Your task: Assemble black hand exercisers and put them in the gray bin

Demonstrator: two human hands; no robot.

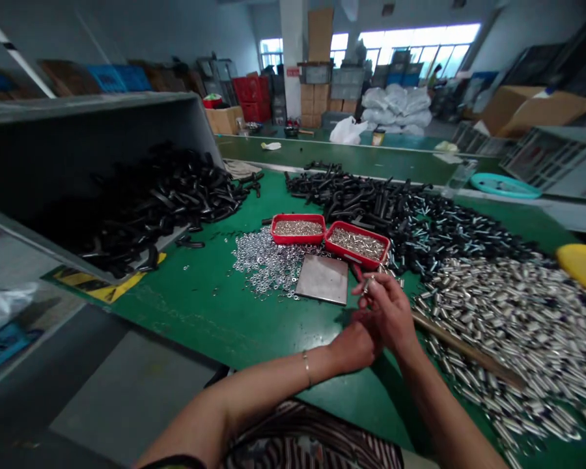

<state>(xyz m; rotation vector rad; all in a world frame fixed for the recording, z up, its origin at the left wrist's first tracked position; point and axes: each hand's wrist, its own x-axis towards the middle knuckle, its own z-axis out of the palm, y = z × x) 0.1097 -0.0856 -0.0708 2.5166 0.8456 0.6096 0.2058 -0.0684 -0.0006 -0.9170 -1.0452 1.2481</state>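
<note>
My right hand (390, 309) is closed, its thumb and fingers pinched round a small metal part (368, 284). Against its wrist side lies my left hand (360, 342), with its fingers mostly hidden behind the right hand. Just left of the hands is a flat square metal plate (322, 279). Behind the plate stand two red trays, the left one (298, 241) and the right one (355, 259), both holding small metal pieces. A wooden handle (469, 350) runs rightward from beside my right hand, over a heap of shiny metal cylinders (522, 312).
Loose washers (261, 264) are scattered on the green table (190, 309). Black parts (361, 195) are heaped behind the trays and in a grey bin (200, 130) at left. A yellow dish (583, 266) and a turquoise lid (505, 185) are at right. A distant person (434, 77) is at the back.
</note>
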